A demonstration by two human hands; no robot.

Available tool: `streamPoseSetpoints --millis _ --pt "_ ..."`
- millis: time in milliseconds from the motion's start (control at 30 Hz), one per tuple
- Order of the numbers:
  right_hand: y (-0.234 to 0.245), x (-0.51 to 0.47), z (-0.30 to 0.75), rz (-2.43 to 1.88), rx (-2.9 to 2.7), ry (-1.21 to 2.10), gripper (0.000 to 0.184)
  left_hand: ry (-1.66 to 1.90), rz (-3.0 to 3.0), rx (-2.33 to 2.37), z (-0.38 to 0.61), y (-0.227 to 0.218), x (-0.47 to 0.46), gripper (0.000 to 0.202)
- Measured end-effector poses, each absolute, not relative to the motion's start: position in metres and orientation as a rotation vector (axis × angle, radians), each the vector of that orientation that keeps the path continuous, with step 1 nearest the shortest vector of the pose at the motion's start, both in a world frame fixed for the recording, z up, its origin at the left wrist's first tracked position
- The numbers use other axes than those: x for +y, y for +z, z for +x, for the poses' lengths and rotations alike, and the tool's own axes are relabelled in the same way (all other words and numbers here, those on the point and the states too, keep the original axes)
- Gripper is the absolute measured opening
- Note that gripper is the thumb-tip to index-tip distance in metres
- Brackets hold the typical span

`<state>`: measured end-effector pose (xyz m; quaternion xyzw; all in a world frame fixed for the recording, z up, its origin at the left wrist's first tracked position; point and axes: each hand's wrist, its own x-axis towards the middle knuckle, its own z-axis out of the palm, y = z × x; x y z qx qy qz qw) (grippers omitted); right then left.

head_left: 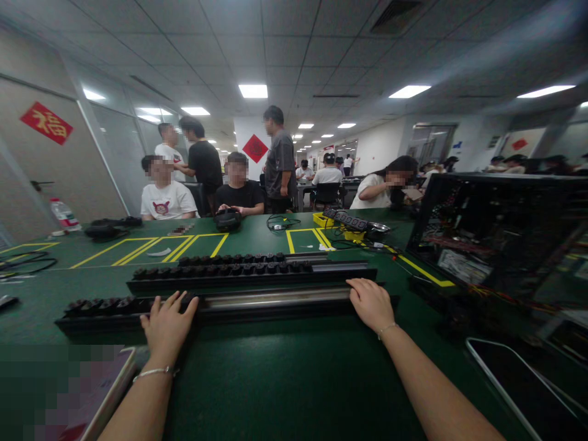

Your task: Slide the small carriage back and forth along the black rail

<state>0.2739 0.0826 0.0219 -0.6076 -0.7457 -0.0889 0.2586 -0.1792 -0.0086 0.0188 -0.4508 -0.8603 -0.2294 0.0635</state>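
Observation:
In front of me on the green table lies a long black rail [275, 312] with a shiny metal strip along it. Small black blocks [108, 306] stand in a row on its left part. My left hand [169, 321] rests with spread fingers on the right end of that row. At the rail's right end, the fingers of my right hand [373, 303] bend over it and hold it; the thumb is partly hidden. Just behind lies a second black rail [342, 271] with its own row of black blocks [220, 269], and a third row lies beyond.
An open computer case [496, 239] stands at the right, with cables around it. Phones lie at the right [528, 389] and lower left [108, 392]. A black power strip [346, 220] and yellow trays [324, 220] sit farther back. People sit and stand across the table [257, 367].

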Motion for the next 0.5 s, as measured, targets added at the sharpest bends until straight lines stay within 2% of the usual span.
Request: streamPoseSetpoints --millis 500 --pt "0.0228 0.0811 0.2734 -1.652 -2.014 -0.238 0.038 -0.524 -1.424 -2.519 -0.182 0.0159 -0.0074 0.055"
